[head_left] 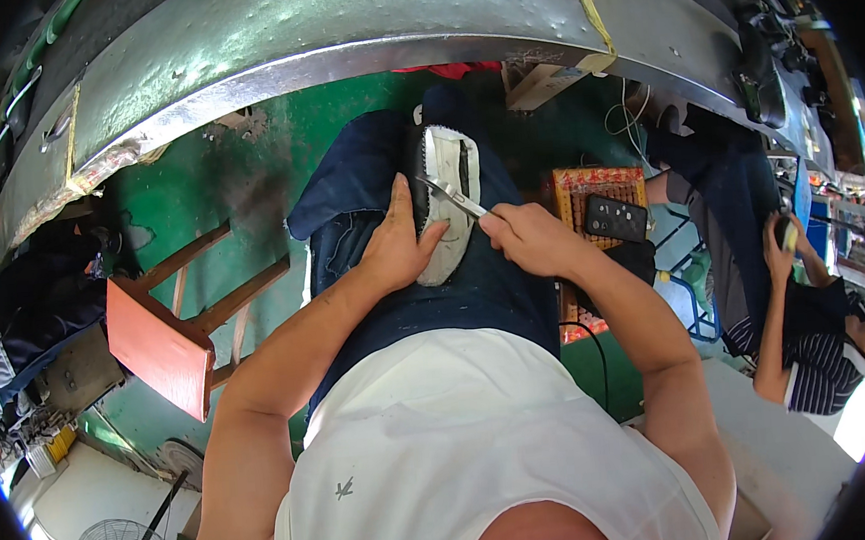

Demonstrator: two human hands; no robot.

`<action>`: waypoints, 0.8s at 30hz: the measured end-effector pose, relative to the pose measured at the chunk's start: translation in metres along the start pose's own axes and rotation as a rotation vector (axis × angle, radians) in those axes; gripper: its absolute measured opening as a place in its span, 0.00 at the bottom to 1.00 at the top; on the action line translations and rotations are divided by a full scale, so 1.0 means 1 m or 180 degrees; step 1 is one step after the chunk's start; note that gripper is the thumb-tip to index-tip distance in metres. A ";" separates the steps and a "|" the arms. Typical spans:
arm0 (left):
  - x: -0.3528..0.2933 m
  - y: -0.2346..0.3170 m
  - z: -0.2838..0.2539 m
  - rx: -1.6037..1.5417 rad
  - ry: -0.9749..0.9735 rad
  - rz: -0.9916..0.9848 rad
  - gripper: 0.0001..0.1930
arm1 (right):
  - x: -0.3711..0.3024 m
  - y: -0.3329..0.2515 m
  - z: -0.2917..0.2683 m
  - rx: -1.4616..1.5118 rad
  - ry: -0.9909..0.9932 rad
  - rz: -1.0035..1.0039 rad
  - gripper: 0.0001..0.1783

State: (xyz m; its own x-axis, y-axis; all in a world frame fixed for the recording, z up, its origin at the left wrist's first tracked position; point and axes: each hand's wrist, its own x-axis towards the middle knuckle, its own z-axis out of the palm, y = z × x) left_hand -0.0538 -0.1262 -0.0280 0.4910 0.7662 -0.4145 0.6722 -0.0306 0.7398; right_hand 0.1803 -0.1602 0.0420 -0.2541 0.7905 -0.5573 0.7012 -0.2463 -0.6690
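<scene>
Presently, stool: orange-topped, at eight o'clock from the shoe.
Left hand: at eight o'clock against the shoe, thumb on its pale underside; other fingers are partly hidden, their grip impossible to tell.
Shoe: sole-side up on the worker's dark trousers.
Metal tool: tip at the shoe's ten-o'clock edge; a slip could jab the left hand or gouge the material.
Right hand: at four o'clock, fingers wrapped round the tool; too hard a push might roll the shoe.
Woven seat: at three o'clock, bearing a dark device.
</scene>
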 end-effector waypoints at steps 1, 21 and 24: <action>0.003 -0.004 0.001 0.0005 0.0005 0.0000 0.52 | 0.000 0.006 0.008 0.0001 0.0002 -0.0007 0.28; 0.012 0.174 -0.177 0.1231 -0.1038 0.2707 0.36 | -0.032 0.089 0.064 0.3371 0.0803 0.0233 0.27; 0.056 0.173 -0.158 0.0194 -0.1707 0.1882 0.38 | -0.036 0.089 0.056 0.3115 0.0739 0.0229 0.23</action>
State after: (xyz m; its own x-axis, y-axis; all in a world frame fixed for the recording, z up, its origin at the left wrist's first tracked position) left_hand 0.0027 0.0121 0.1608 0.9645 0.1996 -0.1727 0.2389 -0.3821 0.8927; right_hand 0.2144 -0.2417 -0.0247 -0.0235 0.8197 -0.5723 -0.1720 -0.5672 -0.8054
